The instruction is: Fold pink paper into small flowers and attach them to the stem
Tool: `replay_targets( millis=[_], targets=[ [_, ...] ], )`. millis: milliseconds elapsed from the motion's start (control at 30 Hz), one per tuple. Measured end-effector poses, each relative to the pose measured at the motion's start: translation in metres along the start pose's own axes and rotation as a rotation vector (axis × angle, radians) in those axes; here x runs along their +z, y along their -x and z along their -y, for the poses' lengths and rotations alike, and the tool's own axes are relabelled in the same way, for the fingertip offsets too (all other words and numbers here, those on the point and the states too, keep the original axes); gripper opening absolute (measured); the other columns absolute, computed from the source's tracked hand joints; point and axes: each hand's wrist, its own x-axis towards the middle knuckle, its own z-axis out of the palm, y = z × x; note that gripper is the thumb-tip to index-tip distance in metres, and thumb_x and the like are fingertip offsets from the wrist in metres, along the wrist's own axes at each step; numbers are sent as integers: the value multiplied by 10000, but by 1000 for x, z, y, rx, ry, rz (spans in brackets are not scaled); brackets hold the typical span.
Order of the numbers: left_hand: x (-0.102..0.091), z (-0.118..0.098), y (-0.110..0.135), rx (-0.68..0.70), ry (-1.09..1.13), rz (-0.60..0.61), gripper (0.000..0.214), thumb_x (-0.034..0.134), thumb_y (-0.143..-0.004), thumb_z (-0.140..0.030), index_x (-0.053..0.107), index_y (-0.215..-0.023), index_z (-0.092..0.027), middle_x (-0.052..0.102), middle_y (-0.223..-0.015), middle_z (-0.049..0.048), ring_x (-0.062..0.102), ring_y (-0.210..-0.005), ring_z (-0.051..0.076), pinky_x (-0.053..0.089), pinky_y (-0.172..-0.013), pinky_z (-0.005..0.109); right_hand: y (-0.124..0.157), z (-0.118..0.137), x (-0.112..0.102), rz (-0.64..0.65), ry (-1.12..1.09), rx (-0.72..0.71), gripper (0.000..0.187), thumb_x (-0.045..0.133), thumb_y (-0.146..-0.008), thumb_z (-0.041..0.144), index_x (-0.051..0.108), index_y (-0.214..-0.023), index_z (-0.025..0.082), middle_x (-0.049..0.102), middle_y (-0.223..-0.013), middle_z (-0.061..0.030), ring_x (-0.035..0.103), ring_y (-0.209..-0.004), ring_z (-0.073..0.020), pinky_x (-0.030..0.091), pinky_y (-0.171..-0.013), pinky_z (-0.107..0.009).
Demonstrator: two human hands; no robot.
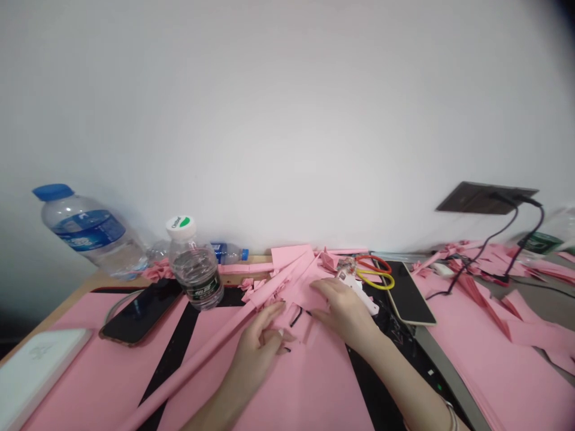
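We list: paper tube (193, 363), already rolled; sheet (323, 389), lying flat; left hand (257, 346), half-curled, hold unclear; right hand (345, 310), spread, seemingly empty.

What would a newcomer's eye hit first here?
Probably the pink paper, in sheets, strips and crumpled scraps across the desk, with the left hand and right hand over it in the middle. Next, likely the red loop and yellow loop just beyond the right hand, and the large blue-capped bottle near the wall at far left.
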Motion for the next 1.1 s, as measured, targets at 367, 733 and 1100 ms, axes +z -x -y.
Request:
replay_targets(
  millis=[367, 733, 1100],
  targets=[
    [-10, 11, -2, 8, -16, 88, 737, 693, -813, -287, 397, -1485, -218, 721, -1143, 140, 677, -1095, 276, 578, -812, 349, -19, 15, 2, 152, 148, 9, 245, 517, -841, 9, 697, -798, 170, 742, -783, -85, 698, -795, -232, 465, -727, -304],
    [2, 2, 7, 74, 32, -24, 661, 679, -750, -315, 462, -1374, -287, 328, -1604, 117, 670, -1087, 271, 595, -727, 319, -58, 7, -7, -194, -45, 5, 250, 533, -906, 81, 750, -954, 197, 781, -901, -87, 706, -856, -229, 500, -778, -304],
    [-6, 1, -1, -9, 216, 49, 769, 745, -695, -662, 531, -1313, -258, 606, -1372, 165, 631, -1180, 361, 556, -877, 446, -19, 6, -31, -105, -704, 302, 157, 597, -877, 266, 735, -896, 194, 740, -789, -35, 641, -606, -161, 459, -506, -233]
  ],
)
